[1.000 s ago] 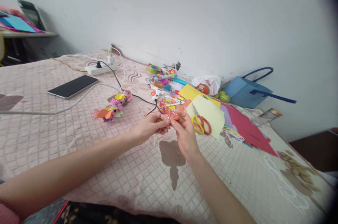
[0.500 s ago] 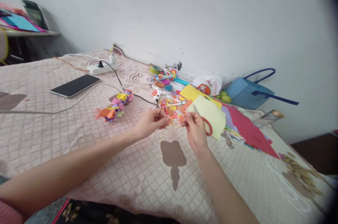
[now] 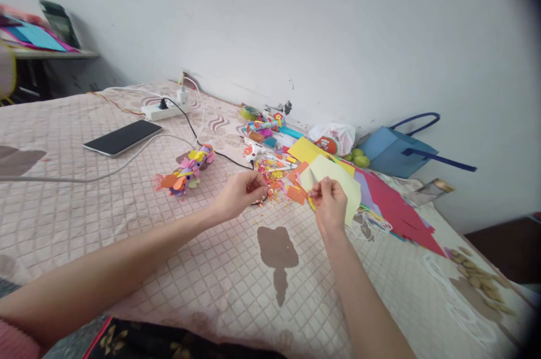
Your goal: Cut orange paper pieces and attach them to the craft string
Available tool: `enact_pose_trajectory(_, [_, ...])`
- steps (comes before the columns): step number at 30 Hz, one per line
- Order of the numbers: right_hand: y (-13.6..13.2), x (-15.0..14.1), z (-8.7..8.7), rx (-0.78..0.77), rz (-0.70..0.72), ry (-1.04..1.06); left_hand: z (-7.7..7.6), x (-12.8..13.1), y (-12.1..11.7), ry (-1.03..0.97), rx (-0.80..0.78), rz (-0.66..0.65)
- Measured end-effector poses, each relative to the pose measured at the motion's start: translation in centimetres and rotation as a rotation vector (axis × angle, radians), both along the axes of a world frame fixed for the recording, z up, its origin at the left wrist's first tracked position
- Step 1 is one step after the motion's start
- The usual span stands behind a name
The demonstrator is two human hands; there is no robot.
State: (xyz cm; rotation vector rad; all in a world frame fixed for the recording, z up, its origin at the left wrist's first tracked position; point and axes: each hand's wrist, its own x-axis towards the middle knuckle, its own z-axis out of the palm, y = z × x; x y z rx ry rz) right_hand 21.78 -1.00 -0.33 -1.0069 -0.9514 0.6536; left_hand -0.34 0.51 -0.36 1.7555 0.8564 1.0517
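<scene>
My left hand hovers low over the quilted bedspread with its fingers curled into a pinch; what it holds is too small to make out. My right hand is closed over the handles of the yellow and red scissors, whose blade tip sticks out above my fingers. The scissors lie on a pale yellow sheet of paper. An orange paper piece lies on the bedspread between my hands, beside a heap of small colored paper scraps.
A paper-decorated roll lies to the left, a black phone and a power strip with cables farther back. Red and yellow paper sheets, a glue gun, a blue bag and green fruits crowd the right, near the wall.
My hands have moved apart. My right hand went right, set the orange piece down and closed on the scissors. My left hand stayed nearly in place, fingers still pinched.
</scene>
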Motion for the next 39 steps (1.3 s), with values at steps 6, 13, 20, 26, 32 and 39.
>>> enact_pose_trajectory(6, [-0.3,-0.2,-0.4,-0.080,0.060,-0.050,0.4,-0.2,0.1,0.061,0.061,0.013])
enact_pose_trajectory(13, [-1.4,-2.9,-0.1,-0.134,0.277,-0.281,0.6,-0.7,0.7,0.259,0.214,-0.146])
enact_pose_trajectory(20, [-2.5,-4.5,-0.3,-0.245,0.583,-0.229,0.6,-0.7,0.4,0.301,0.277,-0.258])
enact_pose_trajectory(26, [-2.4,-4.9,-0.8,-0.271,0.581,-0.069,0.4,-0.5,0.6,0.169,0.101,-0.278])
enact_pose_trajectory(32, [-2.6,-5.7,-0.7,-0.246,0.532,0.011,-0.2,0.0,0.8,-0.050,-0.277,-0.339])
enact_pose_trajectory(39, [-1.9,-4.7,-0.8,-0.200,0.315,0.025,0.6,-1.1,1.8,-0.104,-0.303,-0.380])
